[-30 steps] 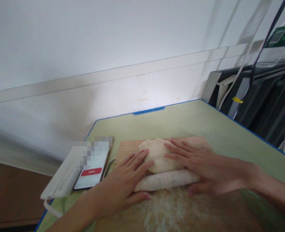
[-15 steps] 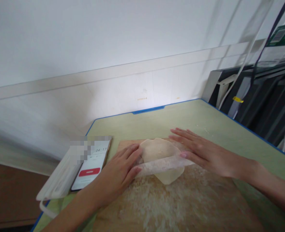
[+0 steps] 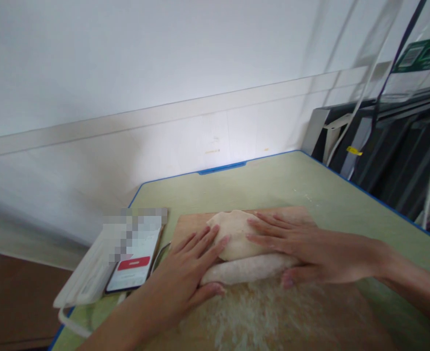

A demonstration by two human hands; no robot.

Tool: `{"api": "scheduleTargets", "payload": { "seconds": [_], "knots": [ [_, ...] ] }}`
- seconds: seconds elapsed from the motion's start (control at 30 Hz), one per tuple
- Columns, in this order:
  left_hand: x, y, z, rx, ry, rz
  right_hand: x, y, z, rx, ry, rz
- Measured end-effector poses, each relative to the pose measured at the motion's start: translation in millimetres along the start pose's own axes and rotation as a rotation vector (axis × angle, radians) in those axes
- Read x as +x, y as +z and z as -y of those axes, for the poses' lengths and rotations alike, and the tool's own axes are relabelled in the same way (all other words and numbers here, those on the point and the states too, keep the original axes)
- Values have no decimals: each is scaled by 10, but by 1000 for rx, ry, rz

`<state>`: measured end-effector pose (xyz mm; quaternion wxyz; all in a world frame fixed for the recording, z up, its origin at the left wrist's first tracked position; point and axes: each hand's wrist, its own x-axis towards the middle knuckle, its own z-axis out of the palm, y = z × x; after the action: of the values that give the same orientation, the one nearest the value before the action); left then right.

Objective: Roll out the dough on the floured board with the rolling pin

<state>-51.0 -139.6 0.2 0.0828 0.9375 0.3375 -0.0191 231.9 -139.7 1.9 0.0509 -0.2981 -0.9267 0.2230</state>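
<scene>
A pale, flour-dusted rolling pin (image 3: 249, 269) lies across the near edge of a thin, flat sheet of dough (image 3: 234, 239) on a floured wooden board (image 3: 244, 317). My left hand (image 3: 196, 265) is over the pin's left end, fingers stretched forward onto the dough's left edge and thumb on the near side. Over the right end is my right hand (image 3: 302, 248), its fingers extended across the dough's right part and its thumb in front of the pin. Both ends of the pin are hidden beneath my palms.
Left of the board, a phone (image 3: 132, 268) leans against a white object (image 3: 83, 275) with a cable. The green table (image 3: 269, 183) has a blue rim and meets a white wall (image 3: 171, 136). Dark flat panels (image 3: 397, 141) stand beyond its right edge.
The rolling pin has come toward me, from across the dough to its near edge. Both hands have moved nearer with it, and the dough flap in front no longer shows.
</scene>
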Motion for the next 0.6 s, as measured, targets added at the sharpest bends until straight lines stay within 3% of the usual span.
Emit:
{"api": "scheduleTargets", "payload": {
  "seconds": [0.13,0.37,0.5,0.6],
  "knots": [
    [22,35,39,12,-6,-46,15,18,-19,-46,15,-77],
    [65,79,126,67,-85,-178,55,63,-35,-377,66,-365],
    [82,51,175,76,-78,-229,59,85,-121,-314,137,-302],
    [47,-16,161,48,-48,-168,48,60,-158,-225,132,-209]
  ]
}}
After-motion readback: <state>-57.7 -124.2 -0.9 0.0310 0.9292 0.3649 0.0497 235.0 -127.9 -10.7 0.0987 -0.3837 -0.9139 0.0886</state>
